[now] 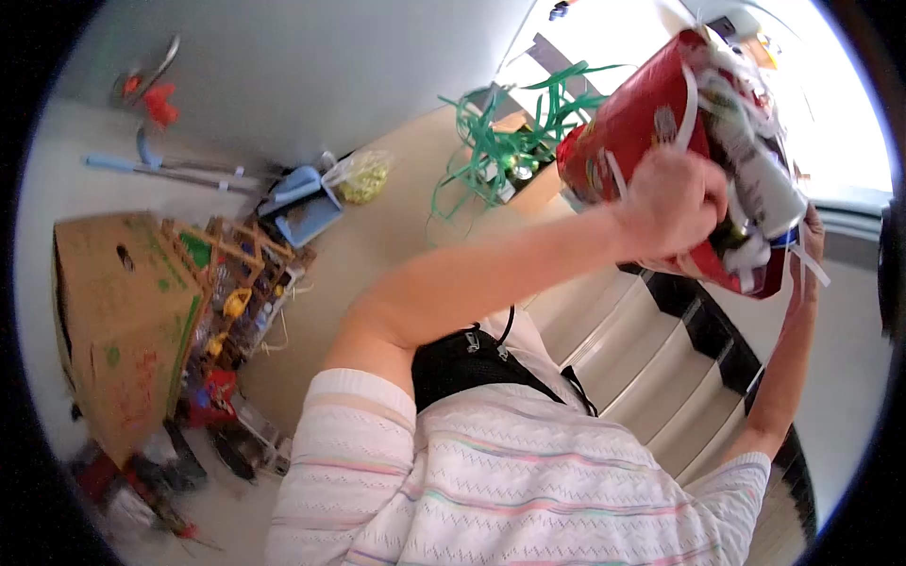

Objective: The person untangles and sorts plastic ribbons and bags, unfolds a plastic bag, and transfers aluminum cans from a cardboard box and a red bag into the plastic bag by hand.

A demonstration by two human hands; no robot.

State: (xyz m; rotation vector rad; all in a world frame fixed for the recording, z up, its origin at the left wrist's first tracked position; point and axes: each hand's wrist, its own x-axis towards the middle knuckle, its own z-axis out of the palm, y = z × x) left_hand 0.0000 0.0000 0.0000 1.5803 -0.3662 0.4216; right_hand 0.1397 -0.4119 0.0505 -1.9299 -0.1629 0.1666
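Note:
A red bag [634, 118] with white strap handles is held up at the upper right, tilted with its mouth toward the lower right. Inside it are a silver can [772, 193] and crumpled white plastic [746, 259], with other packed items I cannot make out. My left hand [675, 200] is closed in a fist at the bag's near side, by a white handle. On the far side, my right hand [812, 234] is against the bag's rim beside the can; its fingers are partly hidden.
Green strapping [500, 132] lies tangled over a box of bottles beyond the bag. Stairs [651, 349] run along the right. At left stand a cardboard box [127, 325], a wooden rack [231, 255], a blue dustpan [307, 212] and a clear bag [363, 176] by the wall.

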